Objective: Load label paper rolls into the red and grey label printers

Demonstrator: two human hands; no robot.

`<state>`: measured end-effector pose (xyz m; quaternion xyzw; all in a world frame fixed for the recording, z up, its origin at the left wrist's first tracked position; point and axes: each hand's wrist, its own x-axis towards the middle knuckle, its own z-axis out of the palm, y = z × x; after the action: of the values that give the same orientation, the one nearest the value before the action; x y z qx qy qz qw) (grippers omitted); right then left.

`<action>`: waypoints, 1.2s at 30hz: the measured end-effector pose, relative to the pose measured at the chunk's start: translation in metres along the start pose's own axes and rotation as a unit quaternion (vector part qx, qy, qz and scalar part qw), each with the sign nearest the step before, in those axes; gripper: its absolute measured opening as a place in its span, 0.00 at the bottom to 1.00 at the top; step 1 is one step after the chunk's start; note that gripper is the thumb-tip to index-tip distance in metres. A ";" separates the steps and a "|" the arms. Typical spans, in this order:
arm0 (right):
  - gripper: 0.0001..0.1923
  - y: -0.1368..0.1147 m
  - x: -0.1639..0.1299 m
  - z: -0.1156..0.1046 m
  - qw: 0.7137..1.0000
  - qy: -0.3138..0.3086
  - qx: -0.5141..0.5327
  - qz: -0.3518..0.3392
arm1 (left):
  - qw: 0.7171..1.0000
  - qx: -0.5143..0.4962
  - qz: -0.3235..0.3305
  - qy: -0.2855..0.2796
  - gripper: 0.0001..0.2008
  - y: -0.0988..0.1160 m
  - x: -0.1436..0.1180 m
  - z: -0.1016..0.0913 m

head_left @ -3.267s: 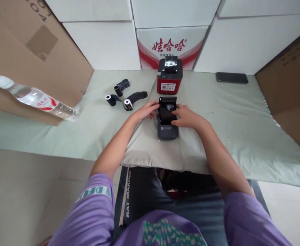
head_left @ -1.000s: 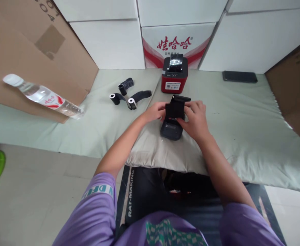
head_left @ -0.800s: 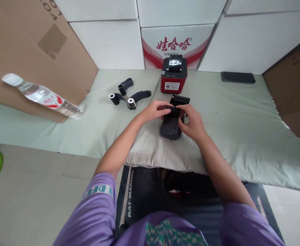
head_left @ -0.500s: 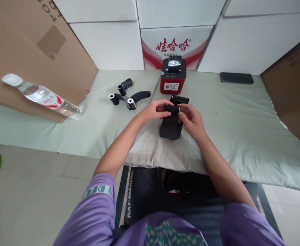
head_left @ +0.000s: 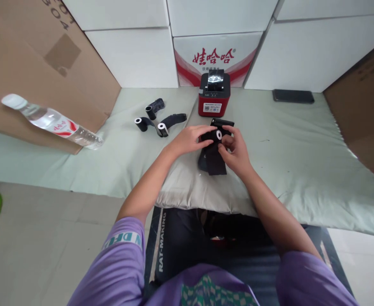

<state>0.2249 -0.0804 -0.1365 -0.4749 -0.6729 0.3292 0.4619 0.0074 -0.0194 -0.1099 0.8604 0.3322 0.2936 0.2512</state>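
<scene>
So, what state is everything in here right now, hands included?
Left hand: fingers closed around the black roll.
Right hand: fingers bent at the roll's white end; grip unclear.
Black roll: held, partly unwound, its tail hanging down.
Small dark printer: lid open.
Red printer: black strip sticking up from its top.
Three other rolls: partly unwound.
Bottle: capped.
Phone: lying flat, dark.

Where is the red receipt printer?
In the head view, slightly right of centre, the red receipt printer stands beyond the held paper roll, before the red-lettered carton.
</scene>
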 end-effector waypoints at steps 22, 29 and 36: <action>0.27 0.010 -0.003 0.005 0.998 0.035 0.027 -0.043 | 0.996 0.050 -0.028 -0.069 0.27 0.015 0.000 0.009; 0.25 0.023 -0.003 0.011 0.992 0.057 0.046 -0.099 | 0.997 0.063 -0.036 -0.032 0.27 0.013 0.001 0.016; 0.25 0.022 -0.002 0.009 0.991 0.063 0.051 -0.104 | 0.994 0.080 -0.005 -0.068 0.21 0.019 -0.001 0.010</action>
<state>0.2239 -0.0752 -0.1599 -0.3978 -0.6707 0.2824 0.5588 0.0212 -0.0349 -0.1056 0.8941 0.3411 0.2053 0.2050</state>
